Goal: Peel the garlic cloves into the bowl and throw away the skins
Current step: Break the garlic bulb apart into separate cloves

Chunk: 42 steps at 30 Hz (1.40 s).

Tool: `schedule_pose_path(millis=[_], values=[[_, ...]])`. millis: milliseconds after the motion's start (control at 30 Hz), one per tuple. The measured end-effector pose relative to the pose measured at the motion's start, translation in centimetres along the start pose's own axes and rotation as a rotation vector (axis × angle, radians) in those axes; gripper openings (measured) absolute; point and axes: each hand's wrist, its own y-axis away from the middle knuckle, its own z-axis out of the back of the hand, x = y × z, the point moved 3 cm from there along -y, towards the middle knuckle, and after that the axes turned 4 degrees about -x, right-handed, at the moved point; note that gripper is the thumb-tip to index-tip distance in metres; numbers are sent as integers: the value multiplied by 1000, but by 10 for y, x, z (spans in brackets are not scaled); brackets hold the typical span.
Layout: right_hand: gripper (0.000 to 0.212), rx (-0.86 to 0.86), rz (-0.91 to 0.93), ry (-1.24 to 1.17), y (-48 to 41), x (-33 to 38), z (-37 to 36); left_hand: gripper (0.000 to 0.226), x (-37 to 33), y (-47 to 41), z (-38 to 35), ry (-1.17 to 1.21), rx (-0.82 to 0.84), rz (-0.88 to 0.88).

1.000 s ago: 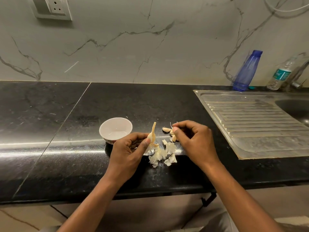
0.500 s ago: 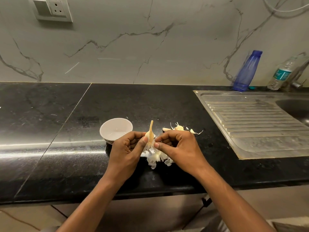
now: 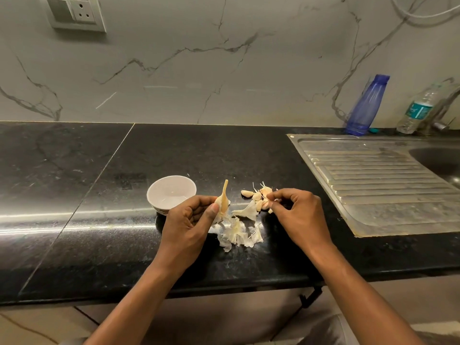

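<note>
A small white bowl (image 3: pixel 171 192) stands on the black counter (image 3: pixel 99 232), with nothing visible inside it. My left hand (image 3: pixel 186 225) grips the garlic bulb remnant (image 3: pixel 223 201), its tan stem pointing up, just right of the bowl. My right hand (image 3: pixel 298 215) pinches at a garlic clove (image 3: pixel 265 204) in the loose pile of cloves (image 3: pixel 256 195) on the counter. Papery white skins (image 3: pixel 239 232) lie scattered between my hands.
A steel sink drainboard (image 3: pixel 378 180) fills the right side, its basin at the far right edge. A blue bottle (image 3: pixel 367 105) and a clear water bottle (image 3: pixel 417 110) stand against the marble wall. A wall socket (image 3: pixel 74 12) is at top left.
My right hand moved from the bulb in my left hand rightward to the clove pile. My left hand kept the bulb remnant in place.
</note>
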Motion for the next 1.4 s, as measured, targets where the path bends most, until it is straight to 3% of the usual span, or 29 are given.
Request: schedule_pose_path(millis=[267, 400, 533, 900, 1067, 1233, 1400], values=[[16, -70, 63, -70, 1, 14, 6, 17, 0, 0, 0, 1, 15, -6], [18, 141, 59, -231, 14, 39, -13, 18, -1, 1, -1, 8, 34, -20], [16, 301, 118, -238, 21, 50, -35, 19, -5, 2, -1, 8, 69, -49], [11, 328, 211, -200, 24, 50, -40, 21, 0, 2, -3, 55, 93, -26], [13, 328, 119, -306, 25, 45, -43, 18, -1, 1, -1, 51, 74, -25], [11, 345, -121, -543, 26, 37, -44, 16, -2, 1, -3, 93, 59, 1], [13, 275, -153, -556, 23, 34, -41, 16, -4, 2, -4, 86, 56, -2]])
